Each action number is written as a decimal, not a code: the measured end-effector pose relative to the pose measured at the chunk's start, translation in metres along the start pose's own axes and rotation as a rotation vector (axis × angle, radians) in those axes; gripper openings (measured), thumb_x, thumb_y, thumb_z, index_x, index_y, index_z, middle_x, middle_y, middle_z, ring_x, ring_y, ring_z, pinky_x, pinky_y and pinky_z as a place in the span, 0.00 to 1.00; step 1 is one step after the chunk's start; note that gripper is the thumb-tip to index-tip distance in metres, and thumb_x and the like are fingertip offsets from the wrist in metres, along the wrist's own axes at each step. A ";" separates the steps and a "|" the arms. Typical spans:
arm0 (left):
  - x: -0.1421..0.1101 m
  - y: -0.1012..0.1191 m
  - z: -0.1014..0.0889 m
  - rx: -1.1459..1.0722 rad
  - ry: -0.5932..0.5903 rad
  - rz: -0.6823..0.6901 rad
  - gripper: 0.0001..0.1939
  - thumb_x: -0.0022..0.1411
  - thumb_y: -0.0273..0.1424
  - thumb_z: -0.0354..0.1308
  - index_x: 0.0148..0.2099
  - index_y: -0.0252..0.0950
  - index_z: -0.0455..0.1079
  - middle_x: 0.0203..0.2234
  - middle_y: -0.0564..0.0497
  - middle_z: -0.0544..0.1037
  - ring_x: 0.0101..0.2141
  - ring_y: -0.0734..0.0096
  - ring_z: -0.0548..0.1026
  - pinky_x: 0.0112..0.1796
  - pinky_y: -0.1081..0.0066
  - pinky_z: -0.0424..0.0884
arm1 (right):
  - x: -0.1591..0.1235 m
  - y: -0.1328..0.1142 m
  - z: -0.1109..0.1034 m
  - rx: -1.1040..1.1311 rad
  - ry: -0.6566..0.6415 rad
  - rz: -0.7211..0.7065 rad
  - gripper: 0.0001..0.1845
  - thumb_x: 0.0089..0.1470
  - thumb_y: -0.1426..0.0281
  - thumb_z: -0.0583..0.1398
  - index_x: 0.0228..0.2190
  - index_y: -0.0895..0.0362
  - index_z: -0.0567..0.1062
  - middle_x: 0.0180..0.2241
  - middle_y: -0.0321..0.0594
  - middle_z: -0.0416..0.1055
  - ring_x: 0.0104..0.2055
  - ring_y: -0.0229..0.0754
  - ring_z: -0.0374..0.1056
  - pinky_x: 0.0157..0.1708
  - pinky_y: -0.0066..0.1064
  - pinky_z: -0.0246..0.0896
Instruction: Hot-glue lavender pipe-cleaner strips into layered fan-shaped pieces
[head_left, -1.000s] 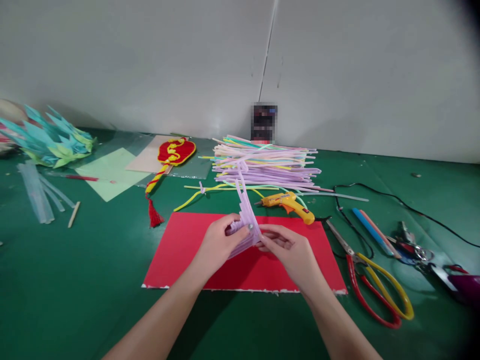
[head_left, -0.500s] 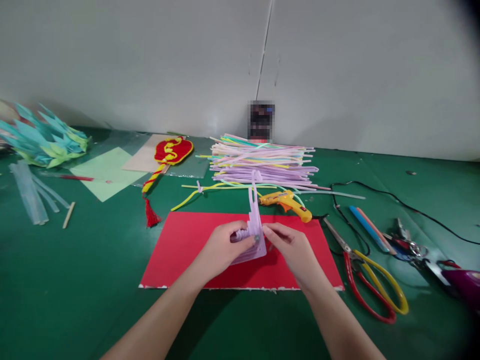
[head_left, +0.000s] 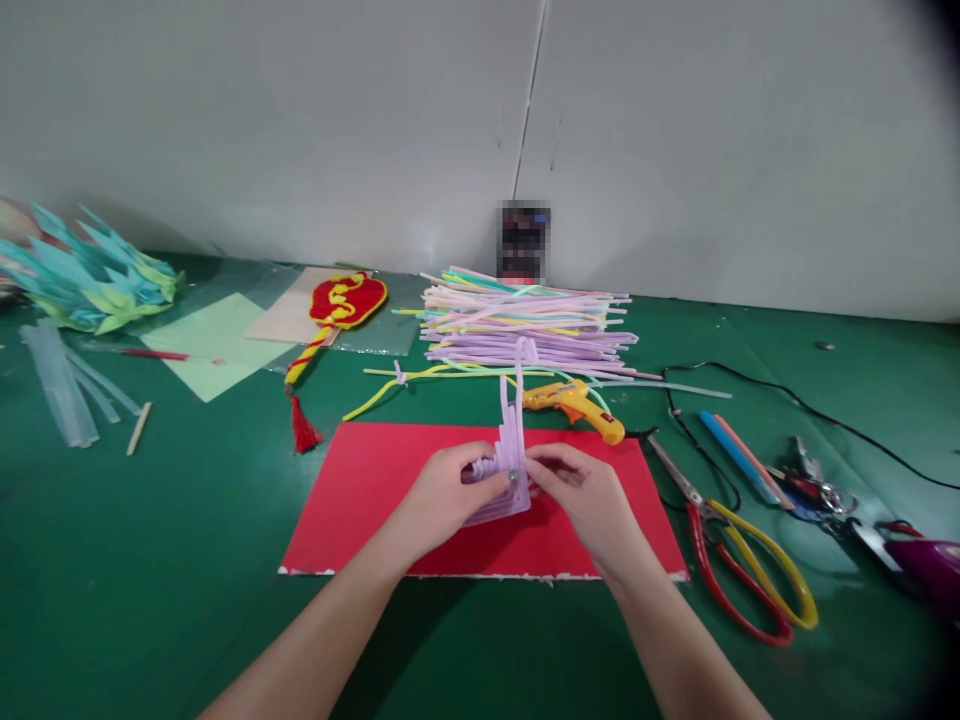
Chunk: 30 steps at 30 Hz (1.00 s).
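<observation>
Lavender pipe cleaners (head_left: pixel 513 438), bent into a layered bundle, are held above a red board (head_left: pixel 375 500). My left hand (head_left: pixel 450 492) is closed around the left side of the bundle, thumb across its front. The thumb and fingertips of my right hand (head_left: pixel 574 490) pinch the right edge of the same bundle; the far fingers are partly hidden. From the bundle several strands stand upright, and the tallest one curls over at its top. Just behind it lies a yellow glue gun (head_left: pixel 574 400).
A pile of pastel pipe cleaners (head_left: pixel 525 320) lies by the wall. Red-and-yellow scissors (head_left: pixel 720 530) rest at right near a black cord (head_left: pixel 795 400). At left are a red fan ornament (head_left: pixel 348 302), a green paper sheet (head_left: pixel 217 345) and clear glue sticks (head_left: pixel 60 385).
The tall lavender strand has swung right and spread apart from the neighbouring strand, its curled top now further right. Both hands keep nearly the same place on the bundle.
</observation>
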<state>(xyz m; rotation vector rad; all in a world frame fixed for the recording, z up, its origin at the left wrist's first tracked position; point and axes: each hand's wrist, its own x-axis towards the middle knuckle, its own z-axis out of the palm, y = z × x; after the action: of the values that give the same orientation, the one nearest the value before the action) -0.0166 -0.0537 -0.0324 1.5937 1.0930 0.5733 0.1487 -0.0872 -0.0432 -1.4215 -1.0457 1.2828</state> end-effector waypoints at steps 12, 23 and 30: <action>0.000 0.001 0.000 -0.004 0.006 -0.011 0.10 0.55 0.35 0.53 0.35 0.35 0.71 0.30 0.52 0.75 0.31 0.67 0.72 0.33 0.73 0.65 | 0.001 0.003 0.001 0.018 -0.004 -0.002 0.13 0.42 0.61 0.64 0.29 0.57 0.76 0.28 0.38 0.75 0.29 0.40 0.71 0.33 0.32 0.69; -0.001 0.001 0.000 -0.023 0.007 -0.008 0.09 0.55 0.35 0.54 0.34 0.35 0.71 0.29 0.52 0.75 0.30 0.68 0.72 0.32 0.73 0.65 | 0.000 0.001 0.001 -0.035 0.002 0.001 0.10 0.44 0.63 0.63 0.30 0.56 0.76 0.29 0.37 0.75 0.32 0.40 0.71 0.34 0.30 0.67; 0.000 0.001 -0.005 0.045 -0.008 -0.031 0.10 0.55 0.36 0.54 0.32 0.35 0.69 0.26 0.53 0.73 0.29 0.69 0.70 0.30 0.73 0.63 | 0.002 0.000 -0.005 -0.207 0.052 -0.100 0.13 0.48 0.60 0.60 0.34 0.54 0.77 0.34 0.39 0.75 0.38 0.42 0.70 0.37 0.31 0.65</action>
<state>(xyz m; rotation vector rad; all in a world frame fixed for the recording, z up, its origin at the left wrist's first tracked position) -0.0203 -0.0509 -0.0299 1.6135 1.1300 0.5247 0.1544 -0.0861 -0.0438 -1.5279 -1.2264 1.0853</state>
